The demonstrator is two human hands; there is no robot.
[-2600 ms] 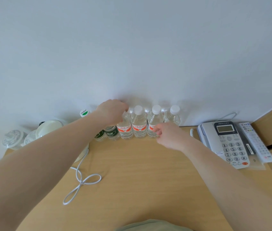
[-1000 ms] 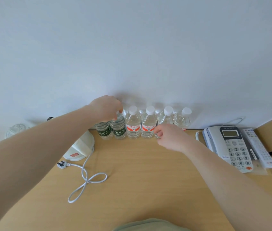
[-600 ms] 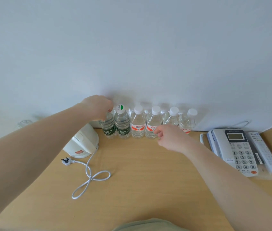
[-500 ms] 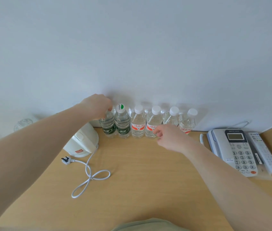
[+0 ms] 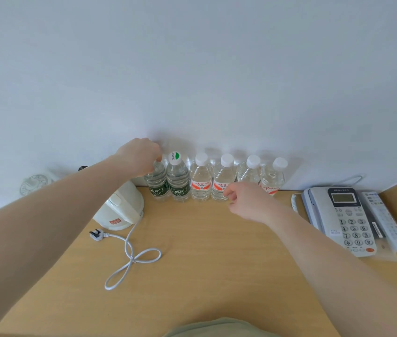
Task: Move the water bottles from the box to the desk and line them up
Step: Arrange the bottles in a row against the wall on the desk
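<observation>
While six water bottles (image 5: 201, 177) are lined upright along the white wall (image 5: 192, 69) at the table's (image 5: 204, 276) far edge, caps up, the leftmost green-labelled bottle (image 5: 156, 182) is gripped at its top by the left hand (image 5: 140, 155). The right hand (image 5: 247, 203), fingers loosely curled and holding nothing, is kept just before the red-labelled ones. A kettle (image 5: 119, 207), cord (image 5: 129, 259) and telephone (image 5: 343, 215) are seen alongside.

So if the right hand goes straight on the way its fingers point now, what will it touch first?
Most likely the red-label bottle, fourth from the left in the row. The right hand has loosely curled fingers aimed at that bottle's lower part, very close to it. Whether they already touch cannot be told from this view.
</observation>
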